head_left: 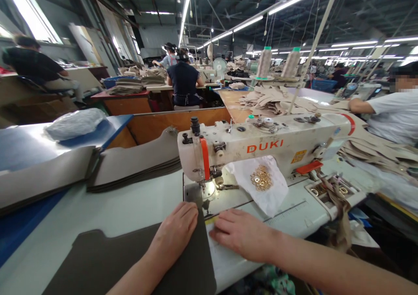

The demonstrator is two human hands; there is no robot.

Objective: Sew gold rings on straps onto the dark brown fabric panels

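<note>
A dark brown panel (130, 247) with a notched edge, perhaps leather or coated fabric, lies flat on the pale sewing table in front of me. On its upper right corner rests my left hand (178, 225), fingers pressed together and curled at the edge. Just right of the panel, my right hand (240, 234) lies on the table, fingers loosely bent and slightly apart, with nothing visible in them. Both are on the near side of the white sewing machine (264, 142), close to its metal needle plate (199, 192). The fingertips of my left hand are partly hidden.
Gold-coloured metal rings (261, 178) lie on a white cloth (277, 199) under the machine arm. A parts tray (333, 190) with fabric strips stands at right. Stacked brown panels (140, 162) lie at left, near a plastic-wrapped bundle (78, 123). A person (392, 107) sits at right.
</note>
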